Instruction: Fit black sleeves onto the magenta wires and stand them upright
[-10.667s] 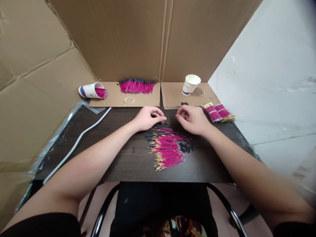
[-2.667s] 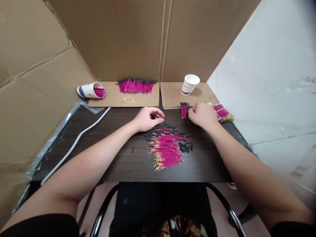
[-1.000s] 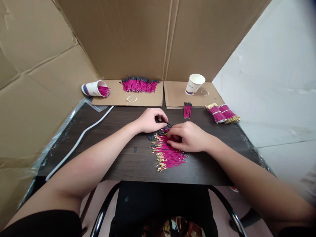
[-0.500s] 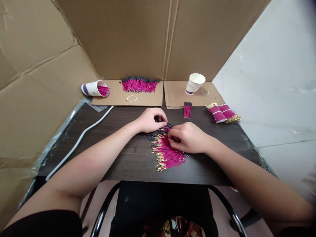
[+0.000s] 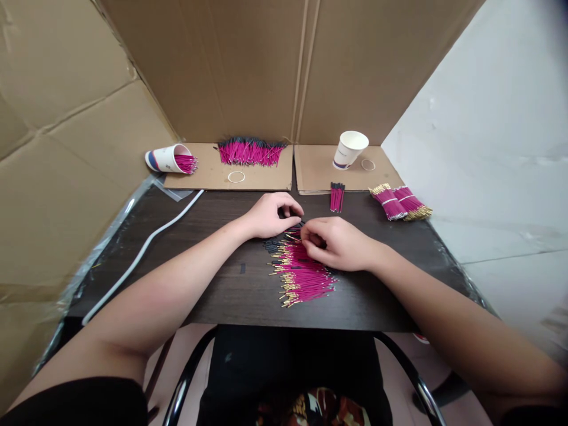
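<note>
Here, on the dark wood-grain tabletop [image 5: 231,296], the person's two hands come close together at the far end of a loose pile of magenta wires [image 5: 308,278], their gold pin ends pointing left and silver tips right. The left hand [image 5: 276,214] rests just beyond the pile, fingers curled and thumb near the forefinger; a dark sliver shows at its fingertips, but whether it is gripped I cannot tell. The right hand [image 5: 335,242] covers the pile's upper right part, thumb and fingers bent inward in a nearly closed pinch; whatever lies between them is hidden. Short black sleeves [image 5: 271,245] are scattered at the pile's upper left. Farther back, a small row of black-capped wires [image 5: 337,198] lies across the front edge of the right cardboard sheet [image 5: 313,171], on which a paper cup [image 5: 349,152] stands upright beside a rubber band [image 5: 368,165]. To the right lie two banded wire bundles [image 5: 390,205], touching each other.
</note>
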`<action>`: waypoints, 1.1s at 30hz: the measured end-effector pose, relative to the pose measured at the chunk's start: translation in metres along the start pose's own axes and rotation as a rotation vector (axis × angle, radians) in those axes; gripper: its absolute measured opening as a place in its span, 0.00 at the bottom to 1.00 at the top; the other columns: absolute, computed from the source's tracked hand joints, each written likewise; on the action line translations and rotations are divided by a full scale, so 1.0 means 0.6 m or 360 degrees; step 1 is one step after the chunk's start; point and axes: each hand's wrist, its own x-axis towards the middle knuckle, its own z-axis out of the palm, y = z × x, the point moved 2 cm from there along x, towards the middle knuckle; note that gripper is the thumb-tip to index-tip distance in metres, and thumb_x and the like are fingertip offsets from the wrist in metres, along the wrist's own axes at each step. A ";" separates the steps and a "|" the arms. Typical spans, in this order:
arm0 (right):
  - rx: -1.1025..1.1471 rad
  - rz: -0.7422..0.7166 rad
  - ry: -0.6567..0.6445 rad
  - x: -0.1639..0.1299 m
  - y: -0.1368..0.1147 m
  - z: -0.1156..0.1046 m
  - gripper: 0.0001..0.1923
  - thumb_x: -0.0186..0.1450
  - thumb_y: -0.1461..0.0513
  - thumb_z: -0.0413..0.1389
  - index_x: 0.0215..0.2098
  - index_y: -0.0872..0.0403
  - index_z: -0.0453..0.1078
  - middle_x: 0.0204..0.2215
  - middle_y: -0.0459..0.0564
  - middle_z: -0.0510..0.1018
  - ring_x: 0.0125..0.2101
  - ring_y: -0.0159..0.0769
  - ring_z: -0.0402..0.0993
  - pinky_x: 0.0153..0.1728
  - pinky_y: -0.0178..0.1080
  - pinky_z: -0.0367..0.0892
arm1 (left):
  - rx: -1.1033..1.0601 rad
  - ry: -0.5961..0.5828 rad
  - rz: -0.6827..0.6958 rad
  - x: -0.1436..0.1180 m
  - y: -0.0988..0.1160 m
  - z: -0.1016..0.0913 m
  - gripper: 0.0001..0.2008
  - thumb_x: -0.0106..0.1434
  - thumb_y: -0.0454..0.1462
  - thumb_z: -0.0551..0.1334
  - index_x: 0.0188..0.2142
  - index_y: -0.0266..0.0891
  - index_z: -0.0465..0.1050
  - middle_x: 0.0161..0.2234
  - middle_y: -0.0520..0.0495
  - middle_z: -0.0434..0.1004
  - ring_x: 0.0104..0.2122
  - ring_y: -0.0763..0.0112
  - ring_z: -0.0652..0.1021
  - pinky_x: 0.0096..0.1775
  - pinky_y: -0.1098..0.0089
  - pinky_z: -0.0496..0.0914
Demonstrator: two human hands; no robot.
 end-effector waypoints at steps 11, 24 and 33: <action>-0.0024 0.0013 0.0008 0.001 0.010 -0.003 0.03 0.73 0.64 0.55 0.39 0.53 0.68 0.32 0.47 0.74 0.30 0.35 0.66 0.36 0.40 0.60 | 0.0107 -0.0024 0.0157 -0.003 -0.003 0.004 0.03 0.70 0.35 0.73 0.40 0.42 0.90 0.44 0.44 0.85 0.43 0.62 0.83 0.50 0.57 0.76; 0.0215 -0.0054 0.0076 0.005 -0.002 -0.001 0.04 0.68 0.66 0.57 0.34 0.53 0.70 0.25 0.41 0.68 0.25 0.31 0.61 0.31 0.38 0.58 | -0.0037 -0.0070 -0.0037 0.002 -0.001 0.000 0.02 0.69 0.34 0.71 0.38 0.38 0.84 0.40 0.44 0.86 0.38 0.64 0.81 0.46 0.61 0.75; 0.0242 0.0029 0.0051 0.002 0.000 0.002 0.03 0.71 0.65 0.58 0.37 0.53 0.70 0.26 0.41 0.73 0.24 0.30 0.64 0.30 0.38 0.59 | -0.0314 0.0006 -0.0199 0.006 -0.001 -0.005 0.07 0.68 0.39 0.73 0.39 0.36 0.82 0.37 0.42 0.87 0.37 0.65 0.83 0.45 0.61 0.78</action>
